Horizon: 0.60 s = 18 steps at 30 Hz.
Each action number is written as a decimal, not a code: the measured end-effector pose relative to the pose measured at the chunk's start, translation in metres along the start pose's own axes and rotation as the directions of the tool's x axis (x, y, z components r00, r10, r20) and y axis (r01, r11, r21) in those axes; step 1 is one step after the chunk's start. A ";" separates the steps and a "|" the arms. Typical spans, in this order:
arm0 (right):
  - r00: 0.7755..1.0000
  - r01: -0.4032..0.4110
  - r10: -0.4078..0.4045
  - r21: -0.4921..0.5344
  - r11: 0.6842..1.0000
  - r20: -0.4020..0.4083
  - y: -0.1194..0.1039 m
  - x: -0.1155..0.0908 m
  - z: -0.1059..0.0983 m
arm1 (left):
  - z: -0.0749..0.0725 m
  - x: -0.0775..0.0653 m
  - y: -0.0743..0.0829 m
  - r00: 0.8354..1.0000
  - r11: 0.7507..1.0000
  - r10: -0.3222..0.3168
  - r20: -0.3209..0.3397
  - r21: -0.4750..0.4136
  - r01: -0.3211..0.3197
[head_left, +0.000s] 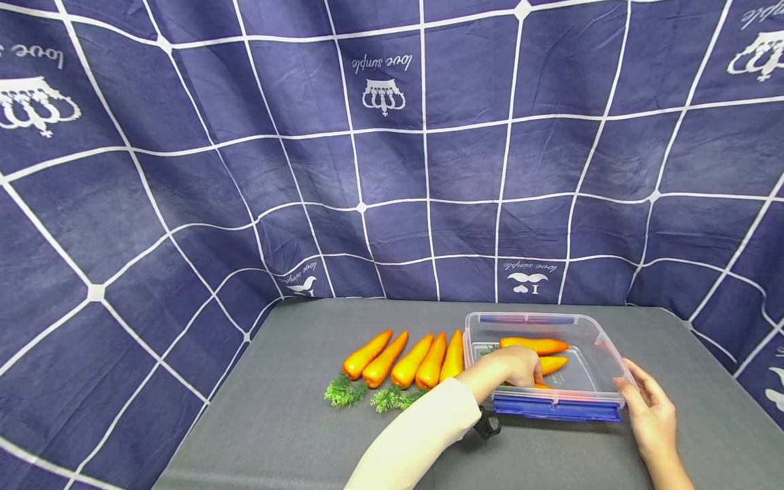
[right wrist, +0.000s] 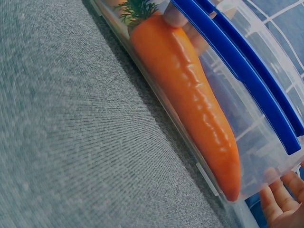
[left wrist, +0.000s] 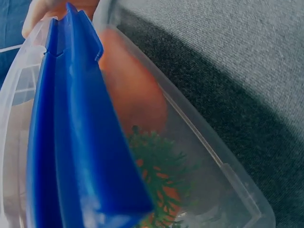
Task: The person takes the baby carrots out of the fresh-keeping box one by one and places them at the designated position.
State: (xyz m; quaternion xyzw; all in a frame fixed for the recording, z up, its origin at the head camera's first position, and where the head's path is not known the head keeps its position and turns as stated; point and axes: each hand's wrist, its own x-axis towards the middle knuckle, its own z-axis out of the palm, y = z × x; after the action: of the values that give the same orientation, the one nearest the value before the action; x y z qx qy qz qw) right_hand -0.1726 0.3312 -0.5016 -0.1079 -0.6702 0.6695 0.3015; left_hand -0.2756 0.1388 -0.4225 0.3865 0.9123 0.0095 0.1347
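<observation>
My left hand (head_left: 520, 364) reaches over the front rim into a clear plastic box (head_left: 591, 333). Inside, its thumb and fingers pinch the leafy end of a carrot (right wrist: 190, 95) that lies along the front wall. Green fronds stick out by the fingertips (right wrist: 175, 16). Two more carrots lie behind it, the rear carrot (head_left: 534, 346) fully in sight and the middle carrot (head_left: 553, 365) partly hidden by my hand. At the box's right end, my right hand (head_left: 652, 405) rests its fingers against the outside wall.
Left of the box, several orange carrots (head_left: 412, 361) lie side by side, their green tops toward me. A blue latch flap (head_left: 557, 408) hangs off the box's front. Grey cloth (head_left: 275, 422) covers the table, and a blue checked curtain (head_left: 392, 170) rises behind.
</observation>
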 end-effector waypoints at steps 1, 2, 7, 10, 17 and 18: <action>1.000 -0.003 0.003 0.004 1.000 -0.002 0.000 0.000 0.000 | 0.000 0.000 0.000 1.000 1.000 -0.002 0.003 0.002 0.002; 1.000 -0.006 0.006 0.011 1.000 -0.001 0.000 0.000 0.000 | 0.000 0.001 0.000 1.000 1.000 -0.002 0.004 0.005 0.002; 1.000 -0.005 0.005 0.032 0.999 -0.007 0.000 0.000 0.000 | 0.000 0.001 -0.001 1.000 1.000 -0.011 -0.019 -0.001 0.011; 1.000 -0.001 0.001 0.001 1.000 -0.007 0.000 0.000 0.000 | 0.000 0.001 -0.001 0.999 1.000 -0.014 -0.040 0.010 0.015; 1.000 0.009 -0.009 -0.020 1.000 -0.008 0.001 0.001 0.000 | 0.000 -0.001 -0.012 0.995 0.998 0.046 -0.086 -0.037 -0.049; 1.000 0.009 -0.009 -0.010 1.000 -0.009 0.000 0.001 0.000 | -0.001 -0.002 -0.013 0.995 0.997 0.045 -0.093 -0.065 -0.051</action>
State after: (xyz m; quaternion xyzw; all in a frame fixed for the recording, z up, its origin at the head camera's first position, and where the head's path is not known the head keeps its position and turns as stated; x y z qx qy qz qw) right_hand -0.1736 0.3320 -0.5017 -0.1096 -0.6727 0.6643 0.3070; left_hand -0.2836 0.1278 -0.4225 0.4028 0.9072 0.0610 0.1052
